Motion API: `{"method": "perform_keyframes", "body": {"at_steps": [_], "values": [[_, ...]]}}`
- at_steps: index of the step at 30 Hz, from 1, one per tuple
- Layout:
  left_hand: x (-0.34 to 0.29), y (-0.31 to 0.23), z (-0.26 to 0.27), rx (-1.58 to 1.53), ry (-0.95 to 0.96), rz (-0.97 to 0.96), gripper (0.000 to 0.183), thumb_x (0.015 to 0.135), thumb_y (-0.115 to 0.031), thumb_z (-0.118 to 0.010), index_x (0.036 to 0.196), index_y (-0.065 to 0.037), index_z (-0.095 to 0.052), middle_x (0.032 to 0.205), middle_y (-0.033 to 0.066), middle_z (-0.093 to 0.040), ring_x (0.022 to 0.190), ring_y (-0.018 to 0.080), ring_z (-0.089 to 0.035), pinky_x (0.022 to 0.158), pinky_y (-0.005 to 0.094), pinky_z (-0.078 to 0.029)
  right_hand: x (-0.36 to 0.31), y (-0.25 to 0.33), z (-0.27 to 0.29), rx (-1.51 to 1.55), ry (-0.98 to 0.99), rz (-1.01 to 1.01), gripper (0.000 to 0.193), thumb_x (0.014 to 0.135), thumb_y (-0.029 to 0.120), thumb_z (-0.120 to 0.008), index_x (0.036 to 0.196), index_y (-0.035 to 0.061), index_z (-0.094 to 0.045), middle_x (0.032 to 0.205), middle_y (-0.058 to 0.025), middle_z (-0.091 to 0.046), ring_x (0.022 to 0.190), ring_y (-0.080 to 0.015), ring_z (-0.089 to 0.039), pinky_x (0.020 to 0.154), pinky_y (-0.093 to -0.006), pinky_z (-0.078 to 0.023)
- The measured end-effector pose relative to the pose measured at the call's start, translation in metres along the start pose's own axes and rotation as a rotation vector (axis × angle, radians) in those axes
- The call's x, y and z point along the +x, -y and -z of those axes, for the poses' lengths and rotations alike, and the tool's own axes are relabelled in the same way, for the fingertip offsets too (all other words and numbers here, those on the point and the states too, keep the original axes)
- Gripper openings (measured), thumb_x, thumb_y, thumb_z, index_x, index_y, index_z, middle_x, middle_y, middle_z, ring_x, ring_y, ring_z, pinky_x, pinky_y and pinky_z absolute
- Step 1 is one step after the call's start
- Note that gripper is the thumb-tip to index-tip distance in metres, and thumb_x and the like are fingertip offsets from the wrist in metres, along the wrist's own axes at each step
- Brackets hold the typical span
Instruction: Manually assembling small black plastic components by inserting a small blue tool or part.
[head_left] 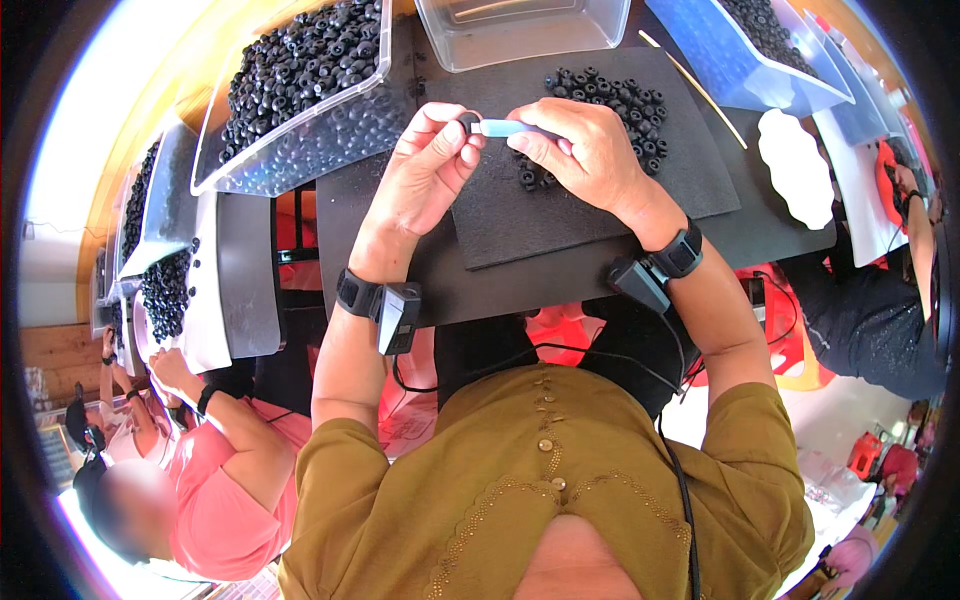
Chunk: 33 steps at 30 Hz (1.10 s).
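Observation:
My left hand pinches a small round black part between thumb and fingers, above the dark mat. My right hand grips a slim tool with a light-blue body and a short pale tip. That tip meets the black part, or lies right beside it; its exact kind I cannot make out. Beneath and beyond my right hand, a loose pile of similar black parts, some with a hole showing, is spread on the mat.
A transparent bin full of black parts stands at the far left. Another transparent bin is at the back, and a bluish one at the back right. A thin stick and a white object lie on the right. People work on both sides.

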<state>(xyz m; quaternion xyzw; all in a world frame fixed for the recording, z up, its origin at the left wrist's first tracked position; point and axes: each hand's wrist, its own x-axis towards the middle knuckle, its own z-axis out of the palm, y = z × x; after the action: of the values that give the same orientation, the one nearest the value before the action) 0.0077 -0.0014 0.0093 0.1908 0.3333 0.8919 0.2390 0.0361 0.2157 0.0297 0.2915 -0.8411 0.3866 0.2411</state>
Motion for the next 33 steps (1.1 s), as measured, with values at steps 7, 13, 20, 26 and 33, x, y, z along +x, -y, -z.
{"method": "perform_keyframes", "body": {"at_steps": [7, 13, 20, 26, 33], "values": [[-0.001, -0.002, 0.002, 0.006, 0.029, -0.008, 0.01, 0.096, -0.007, -0.058, 0.106, -0.007, -0.06, 0.106, 0.0086, -0.063, 0.091, 0.0149, -0.061, 0.08, 0.0244, -0.052, 0.0, 0.001, -0.002, 0.018, -0.016, 0.035, 0.021, 0.088, 0.026, -0.067, 0.096, 0.0062, -0.067, 0.076, -0.0084, -0.062, 0.062, -0.0251, -0.058, 0.055, -0.0345, -0.045], [-0.009, 0.002, -0.021, 0.182, 0.264, 0.14, 0.007, 0.092, -0.008, -0.064, 0.098, -0.007, -0.062, 0.098, 0.0096, -0.065, 0.081, 0.0137, -0.058, 0.074, 0.0247, -0.049, 0.008, -0.022, 0.004, 0.108, -0.182, -0.244, 0.028, 0.092, 0.03, -0.062, 0.093, 0.0029, -0.068, 0.072, -0.0144, -0.063, 0.064, -0.03, -0.064, 0.058, -0.0359, -0.048], [-0.004, -0.001, -0.02, 0.106, 0.015, 0.038, 0.009, 0.094, -0.009, -0.063, 0.102, -0.005, -0.06, 0.099, 0.0066, -0.064, 0.083, 0.0114, -0.058, 0.076, 0.0223, -0.05, 0.005, -0.016, -0.002, 0.356, -0.119, -0.271, 0.033, 0.094, 0.035, -0.063, 0.097, 0.0018, -0.068, 0.063, -0.0043, -0.057, 0.059, -0.0082, -0.053, 0.055, -0.0272, -0.043], [-0.001, 0.01, -0.006, 0.192, -0.032, 0.026, 0.012, 0.094, -0.006, -0.062, 0.106, -0.005, -0.061, 0.1, 0.0074, -0.066, 0.089, 0.013, -0.063, 0.081, 0.0243, -0.053, 0.001, -0.006, -0.001, 0.587, 0.135, -0.392, 0.032, 0.095, 0.033, -0.063, 0.096, 0.0018, -0.065, 0.076, 0.004, -0.054, 0.069, -0.0034, -0.048, 0.062, -0.0202, -0.039], [-0.01, -0.001, -0.023, 0.336, -0.077, -0.046, 0.013, 0.092, -0.002, -0.064, 0.104, -0.003, -0.063, 0.097, 0.0084, -0.068, 0.084, 0.0124, -0.066, 0.076, 0.0266, -0.056, 0.003, 0.006, -0.002, 0.504, 0.126, -0.325, 0.029, 0.085, 0.03, -0.074, 0.095, 0.0033, -0.066, 0.07, 0.0011, -0.057, 0.065, -0.0056, -0.05, 0.059, -0.0231, -0.04]]}}
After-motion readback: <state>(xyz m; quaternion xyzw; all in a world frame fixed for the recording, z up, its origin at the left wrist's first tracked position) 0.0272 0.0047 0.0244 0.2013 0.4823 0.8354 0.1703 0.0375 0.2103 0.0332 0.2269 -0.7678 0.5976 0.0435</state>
